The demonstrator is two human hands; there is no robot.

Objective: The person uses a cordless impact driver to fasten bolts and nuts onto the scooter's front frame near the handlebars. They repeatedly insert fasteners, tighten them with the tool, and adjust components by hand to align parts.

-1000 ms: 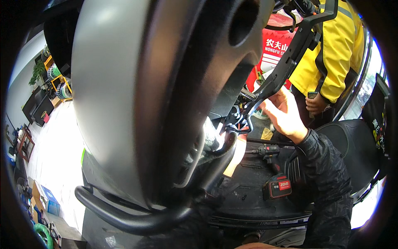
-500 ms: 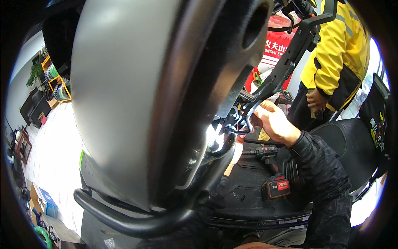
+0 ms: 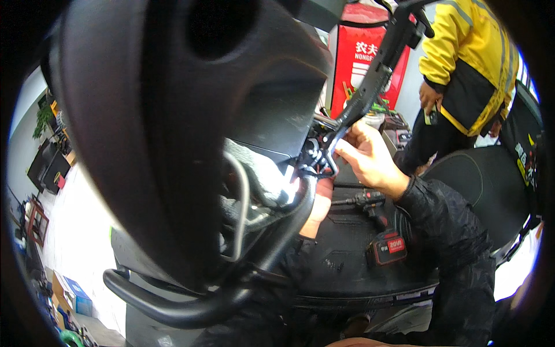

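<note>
- Bodywork of broad, curved dark plastic (image 3: 133, 144) fills the left and upper middle of the view.
- The black, ridged plastic floorboard (image 3: 341, 231) lies at lower centre, beneath the person's hands.
- Another person in a yellow and black jacket (image 3: 474, 69) stands at upper right, one arm hanging, a small dark object in the hand.
- A red upright panel with white lettering (image 3: 350, 75) stands in the background, left of that person.
- The black, padded seat (image 3: 485, 185) is at right, beyond the wearer's dark patterned sleeve.
- A thick black tubular bar (image 3: 173, 309) curves from lower left up toward the centre.
- The long, flat black metal bracket (image 3: 373, 89) slants from the top down to the hands.
- A red and black cordless power tool (image 3: 380, 221) lies on the floorboard, right of centre.
- The bare right hand (image 3: 373, 159) has bent fingers and thumb close together at the bracket's lower end; whether it grips anything cannot be told.
- The bare left hand (image 3: 319, 202) is below, partly behind the bar; its fingers are hidden, so its hold cannot be told.
- Small dark and shiny metal fittings (image 3: 315, 153) cluster at that lower end, just left of the right hand.
</note>
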